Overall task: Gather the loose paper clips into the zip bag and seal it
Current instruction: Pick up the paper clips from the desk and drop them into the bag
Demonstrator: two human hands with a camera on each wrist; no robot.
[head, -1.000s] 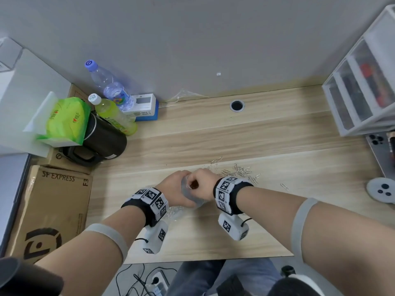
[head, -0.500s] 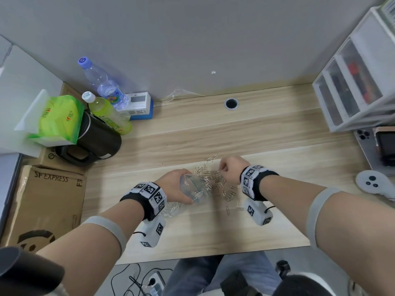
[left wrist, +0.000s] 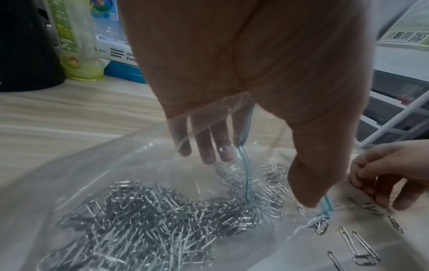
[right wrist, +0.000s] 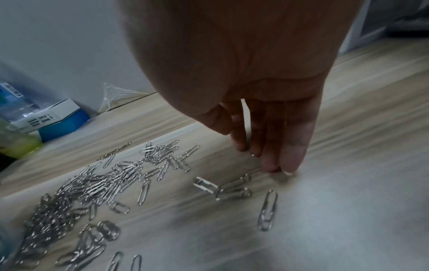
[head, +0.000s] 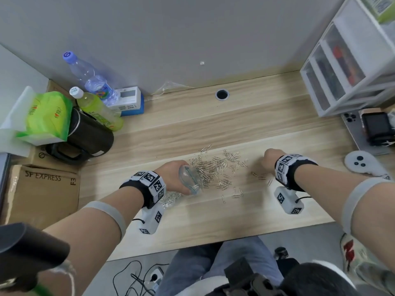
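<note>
A clear zip bag [head: 190, 180] with a blue seal strip lies on the wooden desk [head: 213, 129], and many silver clips [left wrist: 150, 220] are inside it. My left hand [head: 173, 176] grips the bag's mouth and holds it agape, thumb [left wrist: 306, 192] on one lip and fingers [left wrist: 209, 152] behind the other. Loose paper clips [head: 215, 167] lie heaped right in front of the mouth and thin out to the right. My right hand [head: 268, 159] is right of the heap, its straight fingertips [right wrist: 287, 165] touching the desk. A few single clips [right wrist: 267, 210] lie near them.
Back left stand two bottles [head: 94, 86], a black jug [head: 89, 137], a green tissue pack [head: 47, 116] and a cardboard box [head: 42, 189]. A white drawer unit [head: 342, 71], a phone [head: 352, 129] and a white controller [head: 363, 163] sit right. The desk's front edge [head: 213, 242] is close.
My right hand left the bag's mouth and moved right, across the heap of clips to the desk beyond it. My left hand still holds the bag in the same place.
</note>
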